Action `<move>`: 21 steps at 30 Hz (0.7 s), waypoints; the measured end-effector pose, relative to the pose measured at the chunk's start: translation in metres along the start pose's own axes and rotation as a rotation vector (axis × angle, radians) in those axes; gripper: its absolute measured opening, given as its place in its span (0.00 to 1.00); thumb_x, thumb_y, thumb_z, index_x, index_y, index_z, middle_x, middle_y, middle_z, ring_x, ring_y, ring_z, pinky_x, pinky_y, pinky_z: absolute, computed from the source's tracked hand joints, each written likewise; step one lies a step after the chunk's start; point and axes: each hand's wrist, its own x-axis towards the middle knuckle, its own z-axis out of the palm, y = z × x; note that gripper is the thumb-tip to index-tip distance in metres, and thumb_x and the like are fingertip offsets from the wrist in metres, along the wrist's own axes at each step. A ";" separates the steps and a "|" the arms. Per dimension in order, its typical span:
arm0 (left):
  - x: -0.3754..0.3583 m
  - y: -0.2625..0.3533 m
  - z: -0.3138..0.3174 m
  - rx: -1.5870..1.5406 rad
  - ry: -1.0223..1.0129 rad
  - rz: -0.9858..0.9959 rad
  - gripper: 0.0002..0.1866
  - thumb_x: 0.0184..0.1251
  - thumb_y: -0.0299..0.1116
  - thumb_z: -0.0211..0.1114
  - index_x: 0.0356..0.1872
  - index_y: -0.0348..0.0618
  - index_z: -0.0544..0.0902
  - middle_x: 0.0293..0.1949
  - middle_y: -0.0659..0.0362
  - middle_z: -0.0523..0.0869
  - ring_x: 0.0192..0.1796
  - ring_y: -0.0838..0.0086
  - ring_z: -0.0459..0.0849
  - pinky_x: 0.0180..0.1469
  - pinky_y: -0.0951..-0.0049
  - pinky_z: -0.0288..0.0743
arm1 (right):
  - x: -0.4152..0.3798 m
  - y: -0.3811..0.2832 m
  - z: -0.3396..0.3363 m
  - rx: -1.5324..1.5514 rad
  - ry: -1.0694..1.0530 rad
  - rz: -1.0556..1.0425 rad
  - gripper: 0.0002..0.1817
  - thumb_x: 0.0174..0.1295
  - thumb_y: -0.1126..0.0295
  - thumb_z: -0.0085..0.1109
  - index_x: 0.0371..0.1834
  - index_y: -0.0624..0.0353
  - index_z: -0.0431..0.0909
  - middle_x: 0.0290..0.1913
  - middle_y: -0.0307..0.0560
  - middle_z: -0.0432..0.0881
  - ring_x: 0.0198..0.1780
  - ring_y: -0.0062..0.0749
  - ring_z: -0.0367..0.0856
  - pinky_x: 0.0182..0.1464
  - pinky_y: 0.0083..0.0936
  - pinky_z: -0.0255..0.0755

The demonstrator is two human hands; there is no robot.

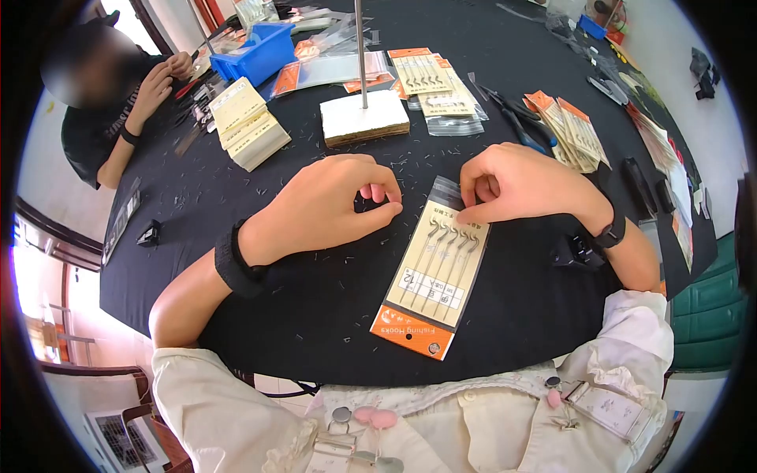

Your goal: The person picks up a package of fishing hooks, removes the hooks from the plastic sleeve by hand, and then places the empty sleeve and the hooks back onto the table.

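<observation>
A clear packet of fishing hooks lies at a slant on the black cloth, its orange "Fishing Hooks" end towards me. Several hooks with line show on its cream card. My right hand is closed at the packet's far end, thumb and fingers pinched on its upper right edge. Just left of the packet, my left hand hovers with curled fingers, thumb and forefinger drawn close together. Nothing shows between them, and the hand looks apart from the packet.
A metal rod stands in a white-topped block. Around it are stacked cream cards, a blue bin, more hook packets and pliers. Tiny clippings litter the black table. Another person works at the left.
</observation>
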 end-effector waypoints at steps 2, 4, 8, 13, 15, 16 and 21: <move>0.000 0.001 -0.001 0.024 0.001 0.001 0.06 0.64 0.31 0.67 0.36 0.39 0.86 0.33 0.55 0.86 0.37 0.66 0.84 0.43 0.68 0.77 | 0.004 0.006 0.002 0.064 -0.030 -0.034 0.12 0.57 0.63 0.71 0.28 0.62 0.84 0.18 0.38 0.78 0.20 0.19 0.74 0.25 0.22 0.64; 0.000 0.003 0.002 0.042 0.003 0.006 0.06 0.65 0.31 0.67 0.36 0.39 0.86 0.33 0.55 0.86 0.37 0.66 0.84 0.43 0.67 0.77 | 0.004 0.010 0.007 0.128 -0.061 -0.063 0.11 0.58 0.64 0.71 0.28 0.62 0.84 0.18 0.38 0.78 0.20 0.18 0.74 0.26 0.22 0.64; -0.002 0.006 0.003 0.071 0.025 -0.001 0.07 0.65 0.32 0.68 0.38 0.40 0.86 0.33 0.55 0.85 0.38 0.66 0.83 0.44 0.67 0.77 | 0.005 0.011 0.009 0.204 0.000 -0.056 0.11 0.59 0.64 0.69 0.29 0.62 0.84 0.18 0.38 0.79 0.20 0.18 0.73 0.25 0.22 0.64; -0.001 0.009 0.000 0.071 -0.028 -0.042 0.10 0.63 0.35 0.71 0.41 0.43 0.85 0.36 0.56 0.84 0.41 0.66 0.83 0.46 0.66 0.76 | -0.004 -0.005 0.008 -0.010 0.064 -0.009 0.15 0.58 0.58 0.70 0.29 0.59 0.83 0.17 0.38 0.77 0.19 0.22 0.73 0.25 0.25 0.62; 0.001 0.009 0.001 -0.023 -0.108 0.217 0.15 0.59 0.38 0.75 0.44 0.45 0.85 0.40 0.57 0.84 0.44 0.64 0.83 0.49 0.65 0.75 | -0.006 -0.004 0.015 -0.079 0.106 -0.079 0.17 0.56 0.54 0.70 0.29 0.58 0.82 0.16 0.38 0.74 0.20 0.27 0.74 0.25 0.28 0.61; -0.001 0.012 0.002 0.036 -0.131 0.246 0.19 0.55 0.41 0.79 0.46 0.49 0.84 0.41 0.59 0.83 0.45 0.63 0.82 0.50 0.65 0.73 | -0.006 -0.002 0.018 -0.089 0.138 -0.125 0.17 0.56 0.55 0.71 0.29 0.58 0.81 0.16 0.38 0.73 0.20 0.30 0.74 0.26 0.29 0.63; -0.005 0.016 0.016 0.151 -0.098 0.353 0.19 0.54 0.43 0.79 0.45 0.51 0.84 0.40 0.61 0.80 0.43 0.65 0.80 0.48 0.66 0.72 | -0.003 -0.002 0.021 -0.017 0.102 -0.069 0.15 0.60 0.59 0.66 0.31 0.61 0.82 0.18 0.40 0.77 0.21 0.30 0.76 0.27 0.30 0.65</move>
